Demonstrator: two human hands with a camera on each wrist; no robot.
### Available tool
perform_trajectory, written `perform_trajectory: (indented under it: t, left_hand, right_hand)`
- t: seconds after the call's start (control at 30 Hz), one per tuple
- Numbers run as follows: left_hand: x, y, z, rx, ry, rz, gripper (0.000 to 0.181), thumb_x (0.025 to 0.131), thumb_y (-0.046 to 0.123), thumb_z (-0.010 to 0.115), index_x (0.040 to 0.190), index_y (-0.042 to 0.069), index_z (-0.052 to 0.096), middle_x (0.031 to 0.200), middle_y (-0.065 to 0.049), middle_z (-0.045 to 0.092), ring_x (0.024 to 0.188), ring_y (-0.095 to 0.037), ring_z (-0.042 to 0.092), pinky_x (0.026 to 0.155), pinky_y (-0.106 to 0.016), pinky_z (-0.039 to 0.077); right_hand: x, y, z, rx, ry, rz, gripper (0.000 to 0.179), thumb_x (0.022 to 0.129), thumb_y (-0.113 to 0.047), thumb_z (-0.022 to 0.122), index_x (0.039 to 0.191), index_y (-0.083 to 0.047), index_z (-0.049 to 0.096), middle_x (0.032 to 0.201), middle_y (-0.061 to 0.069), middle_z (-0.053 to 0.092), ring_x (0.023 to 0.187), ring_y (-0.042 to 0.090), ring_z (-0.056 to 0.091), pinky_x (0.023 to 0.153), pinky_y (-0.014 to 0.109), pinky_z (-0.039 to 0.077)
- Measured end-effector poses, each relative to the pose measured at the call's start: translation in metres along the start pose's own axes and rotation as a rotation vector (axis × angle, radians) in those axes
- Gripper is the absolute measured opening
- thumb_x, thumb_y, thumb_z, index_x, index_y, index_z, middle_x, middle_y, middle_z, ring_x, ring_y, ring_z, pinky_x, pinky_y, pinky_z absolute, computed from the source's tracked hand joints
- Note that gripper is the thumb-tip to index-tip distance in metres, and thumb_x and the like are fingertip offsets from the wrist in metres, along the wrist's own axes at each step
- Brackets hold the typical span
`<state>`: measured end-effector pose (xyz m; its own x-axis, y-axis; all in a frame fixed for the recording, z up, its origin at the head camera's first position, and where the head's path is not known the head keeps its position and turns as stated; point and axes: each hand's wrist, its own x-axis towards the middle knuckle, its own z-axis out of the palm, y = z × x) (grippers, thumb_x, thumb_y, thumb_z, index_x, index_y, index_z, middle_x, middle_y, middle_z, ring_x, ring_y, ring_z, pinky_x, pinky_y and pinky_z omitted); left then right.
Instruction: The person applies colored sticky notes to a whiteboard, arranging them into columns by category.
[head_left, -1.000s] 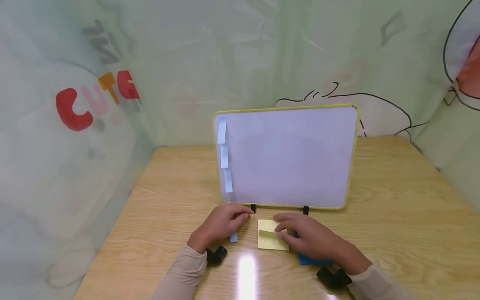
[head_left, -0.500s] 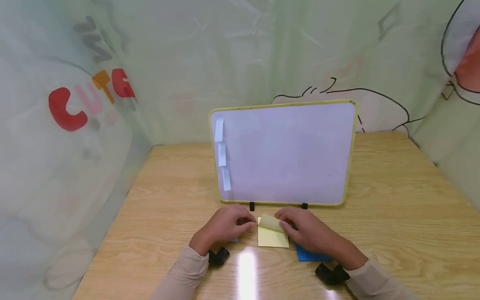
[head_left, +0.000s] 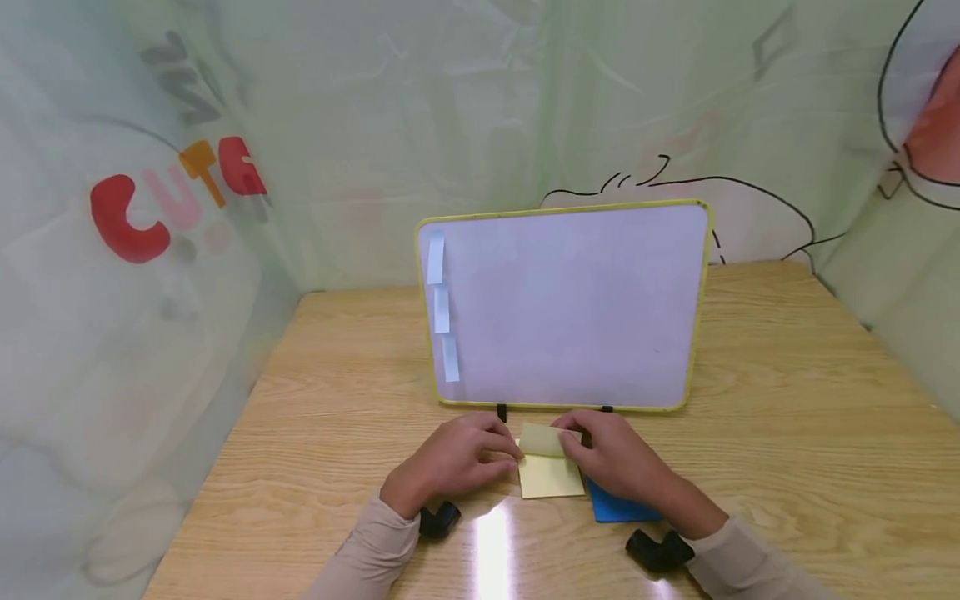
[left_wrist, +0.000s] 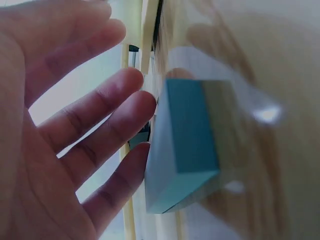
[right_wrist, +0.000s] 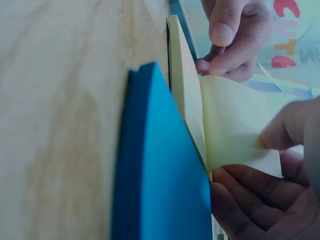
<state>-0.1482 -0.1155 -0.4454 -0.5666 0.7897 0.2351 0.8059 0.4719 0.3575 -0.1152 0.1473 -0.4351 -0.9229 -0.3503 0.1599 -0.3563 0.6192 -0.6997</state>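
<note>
A pad of yellow sticky notes (head_left: 551, 479) lies on the table before the whiteboard. My right hand (head_left: 615, 454) pinches its top sheet (right_wrist: 237, 120) between thumb and fingers; that sheet is peeled up and curls back over the pad. At the pad's left edge is my left hand (head_left: 461, 458), a fingertip touching near the sheet's fold, its other fingers loosely bent. A light blue sticky-note pad (left_wrist: 192, 130) stands close by the left fingers in the left wrist view, hidden under that hand in the head view. Partly beneath my right hand lies a darker blue pad (head_left: 622, 504).
A whiteboard (head_left: 570, 308) with a yellow frame stands on small black feet just behind the hands. Three narrow pale blue strips (head_left: 442, 310) are stuck down its left side. A printed curtain (head_left: 360, 167) surrounds the wooden table (head_left: 337, 367).
My right hand has lifted the yellow sheet further, from a narrow curl to a broad flap. The left hand has moved right, onto the yellow pad's edge, and now covers the light blue pad.
</note>
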Motion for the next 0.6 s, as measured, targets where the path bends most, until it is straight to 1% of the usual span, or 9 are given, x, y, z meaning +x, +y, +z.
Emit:
perform_trajectory:
  t: [0.07, 0.13, 0.3, 0.37, 0.47, 0.53, 0.6]
  left_hand:
    - [-0.0004, 0.001, 0.001, 0.01, -0.007, 0.009, 0.016, 0.094, 0.025, 0.069, 0.106, 0.025, 0.08, 0.106, 0.009, 0.064, 0.098, -0.005, 0.057, 0.084, -0.018, 0.044]
    - [-0.001, 0.0021, 0.0017, 0.021, -0.013, 0.009, 0.018, 0.094, 0.025, 0.069, 0.107, 0.025, 0.08, 0.105, 0.008, 0.063, 0.097, -0.006, 0.056, 0.083, -0.018, 0.043]
    - [-0.0014, 0.0046, 0.0046, 0.051, -0.002, 0.032, 0.012, 0.093, 0.024, 0.071, 0.099, 0.023, 0.081, 0.1, 0.009, 0.061, 0.092, -0.007, 0.053, 0.081, -0.017, 0.04]
    - [-0.0009, 0.0054, 0.0054, 0.061, 0.007, 0.04, 0.011, 0.093, 0.024, 0.071, 0.096, 0.023, 0.081, 0.097, 0.011, 0.061, 0.09, -0.006, 0.054, 0.08, -0.017, 0.04]
    - [0.0007, 0.006, 0.0053, 0.076, 0.012, 0.04, 0.011, 0.094, 0.026, 0.07, 0.096, 0.023, 0.081, 0.096, 0.012, 0.062, 0.09, -0.005, 0.055, 0.08, -0.018, 0.042]
    - [0.0016, 0.0058, 0.0051, 0.082, 0.008, 0.033, 0.012, 0.095, 0.027, 0.069, 0.097, 0.023, 0.081, 0.097, 0.012, 0.062, 0.091, -0.005, 0.055, 0.081, -0.019, 0.043]
    - [0.0022, 0.0057, 0.0043, 0.091, 0.006, 0.027, 0.012, 0.096, 0.027, 0.069, 0.096, 0.023, 0.08, 0.097, 0.012, 0.062, 0.091, -0.005, 0.055, 0.082, -0.019, 0.043]
  right_hand:
    - [-0.001, 0.0019, 0.0006, -0.015, 0.015, -0.003, 0.014, 0.101, -0.017, 0.061, 0.106, -0.014, 0.073, 0.086, -0.012, 0.064, 0.066, 0.004, 0.048, 0.061, 0.026, 0.044]
    - [-0.0014, 0.0044, 0.0005, -0.019, 0.016, -0.018, 0.013, 0.101, -0.02, 0.062, 0.106, -0.014, 0.073, 0.085, -0.013, 0.063, 0.068, 0.004, 0.048, 0.063, 0.027, 0.044]
    - [-0.0039, 0.0069, -0.0033, 0.046, -0.057, -0.048, 0.017, 0.099, -0.026, 0.066, 0.108, -0.014, 0.072, 0.1, -0.009, 0.067, 0.078, 0.005, 0.054, 0.071, 0.029, 0.05]
    - [-0.0051, 0.0059, -0.0045, 0.066, -0.094, -0.075, 0.019, 0.097, -0.027, 0.068, 0.11, -0.013, 0.072, 0.101, -0.008, 0.067, 0.077, 0.005, 0.055, 0.07, 0.028, 0.05]
    - [-0.0055, 0.0052, -0.0041, 0.044, -0.122, -0.128, 0.02, 0.095, -0.026, 0.071, 0.11, -0.013, 0.071, 0.1, -0.007, 0.067, 0.074, 0.004, 0.053, 0.068, 0.027, 0.05]
    - [-0.005, 0.0051, -0.0032, 0.012, -0.121, -0.164, 0.016, 0.096, -0.025, 0.07, 0.11, -0.016, 0.071, 0.102, -0.007, 0.067, 0.074, 0.004, 0.053, 0.068, 0.027, 0.049]
    - [-0.0044, 0.0056, -0.002, -0.02, -0.096, -0.185, 0.014, 0.097, -0.023, 0.069, 0.109, -0.018, 0.071, 0.104, -0.008, 0.068, 0.079, 0.003, 0.056, 0.07, 0.028, 0.05]
